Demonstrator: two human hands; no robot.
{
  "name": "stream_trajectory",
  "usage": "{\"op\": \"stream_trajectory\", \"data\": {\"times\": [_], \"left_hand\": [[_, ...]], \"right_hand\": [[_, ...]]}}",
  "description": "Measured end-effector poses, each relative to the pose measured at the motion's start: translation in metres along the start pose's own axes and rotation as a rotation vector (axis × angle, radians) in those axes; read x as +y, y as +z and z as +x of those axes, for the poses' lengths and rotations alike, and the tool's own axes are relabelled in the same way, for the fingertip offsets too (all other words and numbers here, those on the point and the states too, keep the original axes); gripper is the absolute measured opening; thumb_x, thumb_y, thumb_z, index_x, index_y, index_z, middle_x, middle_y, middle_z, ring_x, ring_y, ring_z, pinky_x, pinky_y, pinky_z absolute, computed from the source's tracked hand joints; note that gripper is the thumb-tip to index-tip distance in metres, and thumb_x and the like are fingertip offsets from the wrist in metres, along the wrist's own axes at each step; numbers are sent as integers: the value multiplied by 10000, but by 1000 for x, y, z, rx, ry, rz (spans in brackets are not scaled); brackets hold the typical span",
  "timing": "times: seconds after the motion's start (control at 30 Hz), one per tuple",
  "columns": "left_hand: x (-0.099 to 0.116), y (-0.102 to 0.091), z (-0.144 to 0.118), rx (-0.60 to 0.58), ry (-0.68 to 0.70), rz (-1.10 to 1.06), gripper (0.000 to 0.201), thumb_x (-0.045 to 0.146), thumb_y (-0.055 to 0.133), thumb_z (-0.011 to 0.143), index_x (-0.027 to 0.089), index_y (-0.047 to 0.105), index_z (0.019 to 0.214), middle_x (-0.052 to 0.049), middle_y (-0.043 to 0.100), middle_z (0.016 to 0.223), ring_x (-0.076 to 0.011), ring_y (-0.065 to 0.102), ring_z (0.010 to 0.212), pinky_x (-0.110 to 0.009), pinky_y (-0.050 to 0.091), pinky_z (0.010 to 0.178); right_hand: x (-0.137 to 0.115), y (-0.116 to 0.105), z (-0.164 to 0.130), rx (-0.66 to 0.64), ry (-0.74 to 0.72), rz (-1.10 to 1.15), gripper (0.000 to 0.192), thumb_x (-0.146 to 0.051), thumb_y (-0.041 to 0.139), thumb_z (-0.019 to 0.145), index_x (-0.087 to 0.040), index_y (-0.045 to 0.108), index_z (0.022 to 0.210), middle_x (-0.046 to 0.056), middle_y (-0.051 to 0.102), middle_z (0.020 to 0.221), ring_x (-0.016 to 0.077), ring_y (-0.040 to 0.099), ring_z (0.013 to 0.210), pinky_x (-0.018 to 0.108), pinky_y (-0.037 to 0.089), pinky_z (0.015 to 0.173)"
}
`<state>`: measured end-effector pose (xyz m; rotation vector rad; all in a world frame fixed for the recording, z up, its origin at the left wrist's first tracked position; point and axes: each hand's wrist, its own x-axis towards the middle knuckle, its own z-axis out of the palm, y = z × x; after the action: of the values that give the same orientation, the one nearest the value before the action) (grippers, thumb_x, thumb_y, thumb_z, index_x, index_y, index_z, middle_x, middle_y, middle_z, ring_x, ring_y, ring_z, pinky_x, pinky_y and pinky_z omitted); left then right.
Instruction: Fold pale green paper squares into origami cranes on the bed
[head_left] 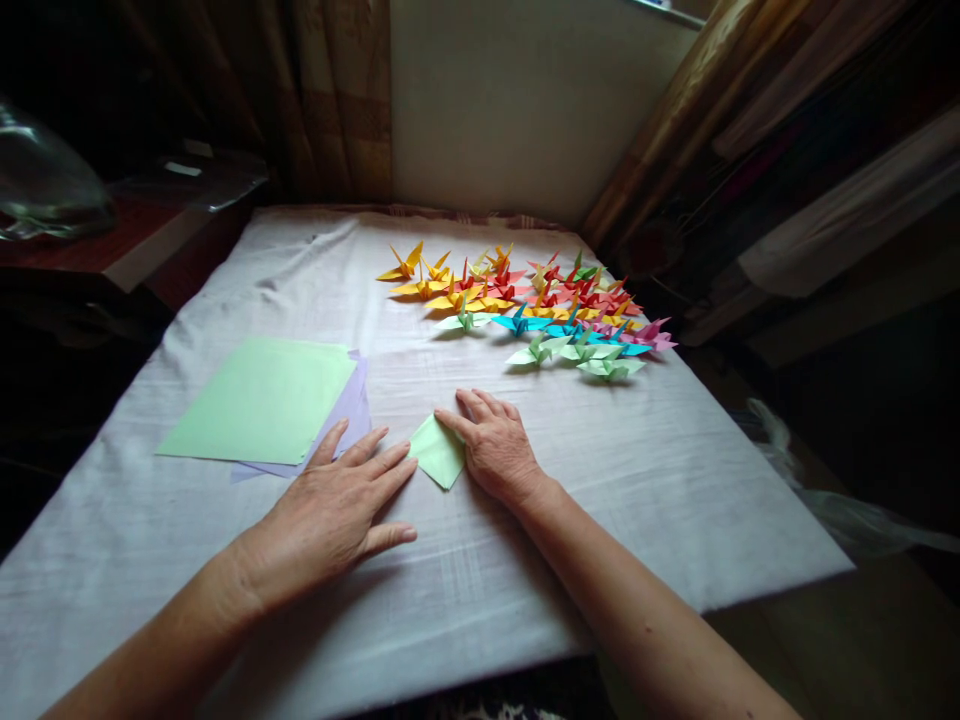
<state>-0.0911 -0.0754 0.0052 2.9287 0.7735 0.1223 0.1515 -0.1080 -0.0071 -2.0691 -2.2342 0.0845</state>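
A small folded square of light green paper [438,454] lies on the cloth-covered table, turned like a diamond. My right hand [496,445] rests over its right side, the index finger stretched across its top corner and the other fingers beyond it on the cloth. My left hand [337,500] is spread flat to the left, its fingertips at the paper's left corner and its thumb apart. Beside the left hand lies a stack of light green sheets [255,400], with purple sheets [358,395] showing from under it.
Several folded paper cranes [517,318] in yellow, red, blue, pink and green stand at the back right of the white tablecloth [187,560]. A wooden surface [142,250] with a clear plastic bag [45,180] is at the left. Curtains [330,90] hang behind.
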Motion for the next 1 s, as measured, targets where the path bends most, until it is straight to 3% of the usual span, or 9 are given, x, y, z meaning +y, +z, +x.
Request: {"op": "stream_trajectory", "data": {"times": [0.17,0.4,0.5,0.6,0.77,0.9,1.0], "left_hand": [[1,7,8,76,-17,34,579,617,496,946,253,559,1391,-91,602,1419,-352,479,1360,-586,139,1185],[10,5,51,157,-26,90,438,554,548,946,230,671,1214,-110,639,1367,-383,492,1349,-667,204,1153],[13,2,64,173,-22,96,310,429,560,966,192,701,1108,-114,666,1325,-368,539,1308,-657,236,1154],[14,7,68,186,-37,90,261,311,533,973,171,687,1132,-112,692,1284,-347,590,1248,-640,264,1151],[11,22,63,231,-89,67,372,325,502,975,177,614,1298,-110,665,1331,-340,555,1291,-626,253,1160],[9,25,60,203,-118,46,425,363,478,985,207,572,1370,-87,617,1403,-339,525,1324,-635,235,1164],[10,23,60,188,-135,51,412,363,481,983,230,590,1358,-72,631,1387,-337,530,1317,-639,230,1167]], "right_hand": [[1,-7,1,14,21,-34,425,-229,413,1003,-375,609,1350,64,487,1523,276,433,1390,443,326,1063],[6,-9,-14,78,131,-74,370,-206,446,979,-240,663,1276,119,542,1472,301,465,1362,461,328,1052],[7,-6,-21,124,153,-45,356,-190,441,977,-202,678,1243,115,573,1444,294,482,1345,451,328,1054],[8,-5,-22,160,92,15,415,-175,409,983,-191,603,1350,94,525,1493,275,435,1395,456,277,1113],[2,-6,-15,28,-120,131,479,-245,363,1019,-248,441,1491,29,444,1556,242,346,1464,507,183,1195],[0,-5,-15,-41,-113,136,522,-431,380,1031,-229,407,1512,47,393,1582,279,306,1484,570,169,1204],[4,-6,-22,-75,-88,110,543,-463,377,1031,-222,401,1517,61,362,1595,289,278,1497,586,167,1204]]}}
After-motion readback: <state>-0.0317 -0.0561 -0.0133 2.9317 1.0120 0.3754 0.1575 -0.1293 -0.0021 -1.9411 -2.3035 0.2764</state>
